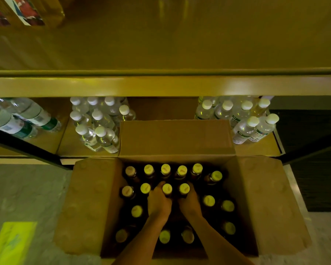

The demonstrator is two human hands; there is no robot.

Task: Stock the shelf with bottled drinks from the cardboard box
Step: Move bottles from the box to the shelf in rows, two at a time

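An open cardboard box [88,203] stands on the floor below me, flaps spread out. Several dark bottles with yellow caps stand upright inside it. My left hand [158,202] is wrapped around the neck of one yellow-capped bottle [167,188] in the middle of the box. Right beside it, my right hand [190,202] grips the neighbouring bottle [184,188]. Both bottles still stand among the others. The wide shelf [161,86] runs across the view above the box, its top surface bare in the middle.
On the lower shelf, clear white-capped water bottles stand in a left group [96,123] and a right group [245,119]; larger green-labelled bottles [25,119] lie at far left. Packaged goods [25,12] sit at the upper left. A yellow floor mark [13,243] lies left of the box.
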